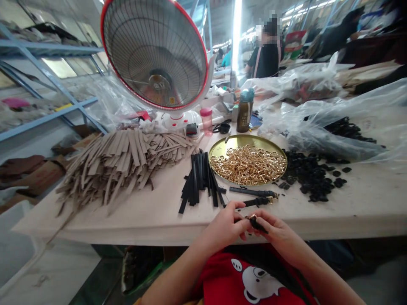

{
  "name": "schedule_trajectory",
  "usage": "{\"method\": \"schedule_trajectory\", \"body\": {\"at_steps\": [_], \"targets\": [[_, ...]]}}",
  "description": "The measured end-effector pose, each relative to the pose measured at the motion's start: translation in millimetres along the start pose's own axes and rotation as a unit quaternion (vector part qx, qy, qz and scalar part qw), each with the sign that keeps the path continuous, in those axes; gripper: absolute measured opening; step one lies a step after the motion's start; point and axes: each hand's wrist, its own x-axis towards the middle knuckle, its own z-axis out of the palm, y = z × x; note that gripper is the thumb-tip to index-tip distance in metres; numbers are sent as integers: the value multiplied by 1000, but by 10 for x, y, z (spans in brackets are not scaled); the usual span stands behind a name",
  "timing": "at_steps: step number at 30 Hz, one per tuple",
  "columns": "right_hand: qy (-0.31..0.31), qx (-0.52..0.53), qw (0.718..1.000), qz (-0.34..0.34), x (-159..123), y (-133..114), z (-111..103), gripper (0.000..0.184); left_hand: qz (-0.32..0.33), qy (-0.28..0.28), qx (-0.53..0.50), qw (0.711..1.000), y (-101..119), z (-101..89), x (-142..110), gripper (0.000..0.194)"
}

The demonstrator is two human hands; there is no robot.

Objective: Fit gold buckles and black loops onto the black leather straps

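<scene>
At the table's front edge my left hand (229,223) and my right hand (274,228) meet, both closed on a black strap (261,225) with a gold buckle (253,217) at its end. Fingers cover much of the strap. Just beyond them lie two black straps, one (251,192) behind the other (258,202), with gold buckles at their right ends. A round gold tray (218,146) holds a heap of small gold buckles (251,164). Loose black strips (199,178) lie left of the tray, and a pile of small black pieces (313,176) sits to its right.
A large pile of greyish-beige strips (124,156) covers the table's left side. Behind stand a red-rimmed dish heater (155,55), a pink-lidded cup (206,120) and a dark bottle (244,111). Clear plastic bags (343,127) lie at right. A person (266,59) is farther back.
</scene>
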Motion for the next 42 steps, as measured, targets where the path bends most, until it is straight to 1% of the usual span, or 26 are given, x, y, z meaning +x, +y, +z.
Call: {"method": "schedule_trajectory", "body": {"at_steps": [2,6,9,11,13,15,16,17,18,20,22,23,24,26,28,31,33,34,35,36,37,38,39,41,42], "targets": [[14,48,999,12,17,12,-15,24,-22,4,5,1000,5,-6,33,38],[-8,135,989,61,15,9,-7,23,-47,-23,40,998,36,-53,59,21],[18,154,986,61,34,-2,-11,26,-55,-23,78,995,78,-102,42,23],[46,107,992,41,70,3,-22,30,-62,-31,60,996,108,-114,35,27],[94,-1,996,-1,114,21,-30,32,-55,-33,40,997,126,-102,43,33],[161,-113,979,-53,151,42,-31,35,-41,-19,67,997,122,-74,68,37],[184,-145,970,-72,163,49,-31,33,-35,-9,92,995,113,-60,83,38],[192,-158,965,-82,169,53,-33,31,-35,-3,113,993,99,-50,97,40],[182,-158,967,-82,169,52,-39,33,-38,-4,122,992,85,-45,109,42],[121,-147,980,-59,155,43,-60,40,-50,-23,100,993,59,-51,122,45],[58,-149,987,-24,129,34,-92,40,-70,-51,58,995,47,-70,123,43],[46,-153,987,-11,115,33,-107,38,-81,-60,45,994,46,-80,121,40],[46,-158,986,-3,100,35,-119,36,-91,-65,36,993,48,-87,119,34],[71,-158,985,1,73,42,-126,36,-107,-68,14,992,52,-93,116,22],[86,-125,988,4,51,50,-108,35,-113,-73,-32,990,49,-87,110,16],[67,4,997,37,30,65,-55,31,-105,-84,-123,983,21,-75,93,24],[55,88,993,63,23,81,-29,30,-101,-88,-161,978,-7,-74,77,32],[53,110,990,71,20,89,-21,30,-102,-89,-173,975,-19,-76,69,36],[53,109,990,74,17,95,-18,31,-104,-90,-180,974,-30,-77,62,38],[57,80,993,68,12,97,-16,31,-105,-91,-182,973,-39,-77,56,39],[69,23,996,53,5,95,-16,31,-107,-89,-179,974,-46,-75,52,40],[90,-55,994,27,-2,87,-15,30,-107,-86,-174,975,-52,-71,50,41],[116,-145,983,-7,-12,74,-14,27,-105,-81,-165,977,-57,-63,51,41],[161,-310,934,-70,-31,40,-11,22,-98,-68,-141,983,-70,-43,60,40],[168,-364,912,-88,-41,22,-11,20,-95,-62,-126,986,-77,-33,66,38]]}}
